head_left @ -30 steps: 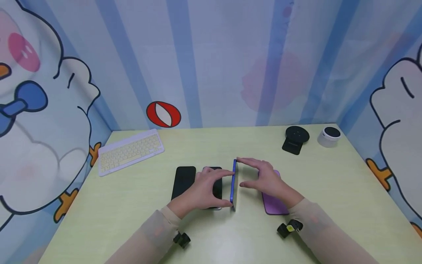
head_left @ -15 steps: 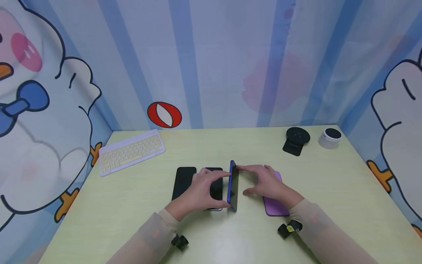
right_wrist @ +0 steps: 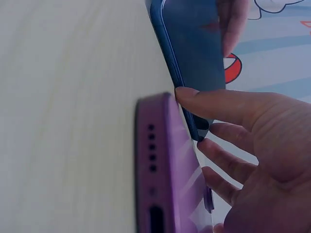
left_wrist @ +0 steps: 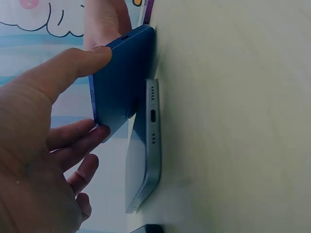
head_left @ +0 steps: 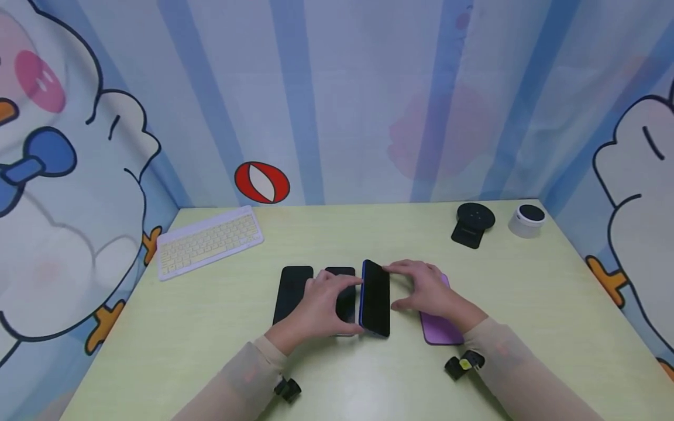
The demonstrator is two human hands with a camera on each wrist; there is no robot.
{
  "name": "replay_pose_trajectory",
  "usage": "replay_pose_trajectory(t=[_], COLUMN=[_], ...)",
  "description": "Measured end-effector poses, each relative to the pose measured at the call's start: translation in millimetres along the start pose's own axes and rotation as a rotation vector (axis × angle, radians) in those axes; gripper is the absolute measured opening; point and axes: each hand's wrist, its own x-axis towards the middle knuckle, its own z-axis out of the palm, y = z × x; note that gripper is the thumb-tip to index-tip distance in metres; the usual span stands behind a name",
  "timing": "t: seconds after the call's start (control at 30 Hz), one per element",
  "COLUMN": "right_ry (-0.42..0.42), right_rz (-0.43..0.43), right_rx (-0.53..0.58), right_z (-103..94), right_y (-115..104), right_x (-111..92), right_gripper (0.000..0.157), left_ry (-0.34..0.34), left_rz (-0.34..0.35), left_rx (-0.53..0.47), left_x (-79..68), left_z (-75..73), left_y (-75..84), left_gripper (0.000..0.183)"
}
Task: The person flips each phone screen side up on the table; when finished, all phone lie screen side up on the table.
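Head view: slim blue-bodied phone with glossy black screen, tilted up on long edge, between silver-edged, black-screened phone and flat purple phone. Pale yellow-green tabletop beneath; blue-striped, cartoon-printed curtain behind. Left hand pinches raised edge between thumb and fingers; right hand loosely spread, fingertip touching far right corner, thumb contact unclear.

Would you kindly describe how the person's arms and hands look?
The long sleeves are beige, each with a faint pink patch and a small black camera at the cuff; the right camera has a yellow-green spot. The left hand and right hand are ungloved.
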Motion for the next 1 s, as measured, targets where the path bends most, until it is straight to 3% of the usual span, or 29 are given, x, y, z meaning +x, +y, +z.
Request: replay_pose_trajectory(t=[0.57, 1.0], right_ry=[-0.043, -0.04], right_rz=[-0.005, -0.024], right_rx=[-0.004, 0.002], right_z=[-14.2, -13.8], right_y=[7, 13], right_x=[-5, -5], right_gripper=[0.073, 0.07], left_ry=[-0.046, -0.088], left_rz=[-0.027, -0.05], left_rx=[0.251, 0.293], left_x=[9.1, 9.4], left_z=[19.1, 19.2], left_y=[12.6, 21.1], left_gripper=[0.081, 0.076])
